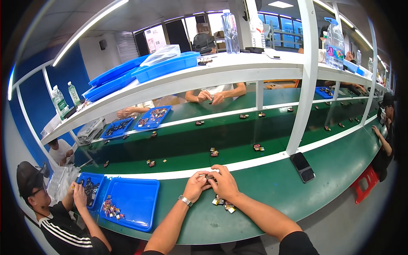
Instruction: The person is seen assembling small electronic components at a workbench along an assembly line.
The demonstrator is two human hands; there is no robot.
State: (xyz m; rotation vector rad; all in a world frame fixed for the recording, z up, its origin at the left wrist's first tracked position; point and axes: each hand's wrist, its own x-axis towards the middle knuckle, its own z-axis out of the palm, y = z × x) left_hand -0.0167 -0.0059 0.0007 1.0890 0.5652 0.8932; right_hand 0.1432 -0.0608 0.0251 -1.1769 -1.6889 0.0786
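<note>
Parts (pixel 230 208) near hands (pixel 225 186), possibly labelled

Partly legible lettering (pixel 330 50) on the large clear bottle (pixel 335 43)'s colourful label (pixel 338 53)

The place is assessed as a factory workshop laid out for line work. A long green counter (pixel 272 182) is set beside a green strip (pixel 229 132) edged with white rails, along which small parts (pixel 258 147) are spaced in clusters. More parts are held in blue trays (pixel 142 202). Both sides are occupied by people (pixel 68 229), and small items are handled there. A shelf (pixel 238 63) is mounted overhead; lighting is provided by ceiling tubes (pixel 87 34).
</note>
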